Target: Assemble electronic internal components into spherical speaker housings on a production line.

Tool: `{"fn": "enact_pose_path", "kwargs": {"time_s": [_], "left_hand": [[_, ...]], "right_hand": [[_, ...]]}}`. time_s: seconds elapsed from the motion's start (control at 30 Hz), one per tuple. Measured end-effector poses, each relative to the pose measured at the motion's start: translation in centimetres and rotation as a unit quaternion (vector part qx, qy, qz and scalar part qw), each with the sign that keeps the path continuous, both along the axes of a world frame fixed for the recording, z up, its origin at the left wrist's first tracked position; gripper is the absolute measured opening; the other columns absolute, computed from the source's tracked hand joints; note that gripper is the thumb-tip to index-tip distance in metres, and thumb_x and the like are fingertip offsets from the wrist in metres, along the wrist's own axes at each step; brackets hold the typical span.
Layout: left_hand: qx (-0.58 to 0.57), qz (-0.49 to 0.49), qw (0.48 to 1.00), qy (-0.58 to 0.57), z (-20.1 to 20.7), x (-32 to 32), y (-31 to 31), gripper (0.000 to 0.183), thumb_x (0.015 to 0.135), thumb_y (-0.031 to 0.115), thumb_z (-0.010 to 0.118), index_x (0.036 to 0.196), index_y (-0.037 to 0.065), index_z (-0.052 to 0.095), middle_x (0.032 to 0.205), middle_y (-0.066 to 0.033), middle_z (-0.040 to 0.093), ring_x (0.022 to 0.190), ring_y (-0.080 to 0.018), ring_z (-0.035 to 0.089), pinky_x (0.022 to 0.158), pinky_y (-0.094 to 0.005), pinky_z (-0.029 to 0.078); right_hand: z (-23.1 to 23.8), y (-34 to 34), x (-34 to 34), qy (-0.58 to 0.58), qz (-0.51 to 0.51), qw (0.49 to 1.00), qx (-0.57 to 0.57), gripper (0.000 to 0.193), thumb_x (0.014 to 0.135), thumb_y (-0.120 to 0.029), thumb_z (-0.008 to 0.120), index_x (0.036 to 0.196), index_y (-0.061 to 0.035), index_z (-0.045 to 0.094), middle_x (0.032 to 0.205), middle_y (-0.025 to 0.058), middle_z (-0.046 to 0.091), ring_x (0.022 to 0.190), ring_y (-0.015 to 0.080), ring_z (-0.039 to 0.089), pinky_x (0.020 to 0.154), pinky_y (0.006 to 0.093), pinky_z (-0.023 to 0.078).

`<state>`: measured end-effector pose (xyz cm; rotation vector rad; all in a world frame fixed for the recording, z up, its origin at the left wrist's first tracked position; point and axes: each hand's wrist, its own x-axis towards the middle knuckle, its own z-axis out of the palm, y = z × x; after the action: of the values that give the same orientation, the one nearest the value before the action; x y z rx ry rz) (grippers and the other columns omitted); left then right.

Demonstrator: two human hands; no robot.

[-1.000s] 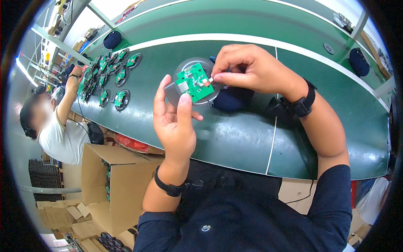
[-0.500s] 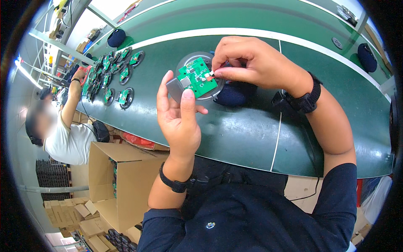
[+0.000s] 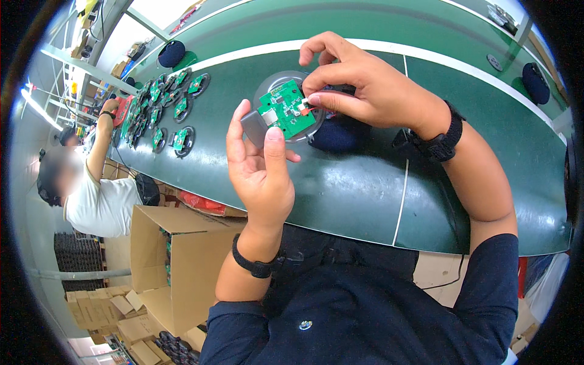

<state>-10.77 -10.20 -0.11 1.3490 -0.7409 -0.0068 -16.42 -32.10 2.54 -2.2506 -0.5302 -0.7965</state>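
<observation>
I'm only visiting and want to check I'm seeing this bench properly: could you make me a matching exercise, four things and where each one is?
Things
1. Square green circuit board
2. Dark blue rounded piece
3. Open brown cardboard box
4. Cluster of dark round parts with green boards

Places
A. Low down, at the near edge of the dark green table
B. Farther left on the table, near another person's arm
C. In the left hand, under its thumb
D. On the table, close to the right hand

Pairs: 1-C; 2-D; 3-A; 4-B
</observation>
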Motion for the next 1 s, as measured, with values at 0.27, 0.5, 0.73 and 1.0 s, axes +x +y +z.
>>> {"fn": "enact_pose_path", "kwargs": {"time_s": [0.27,0.5,0.73,1.0], "left_hand": [[-0.006,0.001,1.0,-0.021,0.3,0.4,-0.2,0.051,0.104,0.01,0.057,0.15,-0.002,0.038,0.121,-0.0141,0.065,0.094,-0.014,0.066,0.062,-0.0247,0.057],[0.025,-0.028,0.999,-0.019,0.9,1.4,-0.2,0.05,0.106,0.013,0.056,0.151,-0.001,0.039,0.12,-0.0114,0.065,0.093,-0.013,0.066,0.063,-0.0241,0.055],[-0.002,-0.098,0.994,0.048,0.8,2.4,-0.5,0.051,0.107,0.017,0.055,0.151,-0.001,0.04,0.12,-0.0104,0.065,0.094,-0.013,0.065,0.067,-0.0258,0.054],[0.026,-0.135,0.989,0.05,1.2,4.1,-0.6,0.051,0.106,0.017,0.057,0.151,-0.001,0.041,0.119,-0.0089,0.066,0.093,-0.0112,0.064,0.068,-0.0249,0.052]], "right_hand": [[1.0,-0.3,0.3,0.036,-0.01,0.999,-0.026,0.017,0.091,-0.021,0.071,0.092,-0.0043,0.07,0.133,0.0134,0.056,0.119,0.028,0.054,0.105,0.0385,0.04],[2.0,-0.7,0.3,0.156,0.012,0.987,0.034,0.022,0.094,-0.023,0.073,0.094,-0.0015,0.075,0.123,0.0124,0.062,0.098,0.0188,0.062,0.088,0.0314,0.05],[1.4,-0.4,0.5,0.203,0.019,0.967,0.153,0.02,0.09,-0.019,0.077,0.093,0.0004,0.077,0.12,0.0114,0.063,0.091,0.015,0.062,0.083,0.028,0.052],[2.1,0.0,0.1,0.265,-0.033,0.95,0.164,0.019,0.089,-0.019,0.077,0.091,0.0001,0.076,0.114,0.0099,0.065,0.098,0.0166,0.06,0.089,0.0292,0.048]]}}
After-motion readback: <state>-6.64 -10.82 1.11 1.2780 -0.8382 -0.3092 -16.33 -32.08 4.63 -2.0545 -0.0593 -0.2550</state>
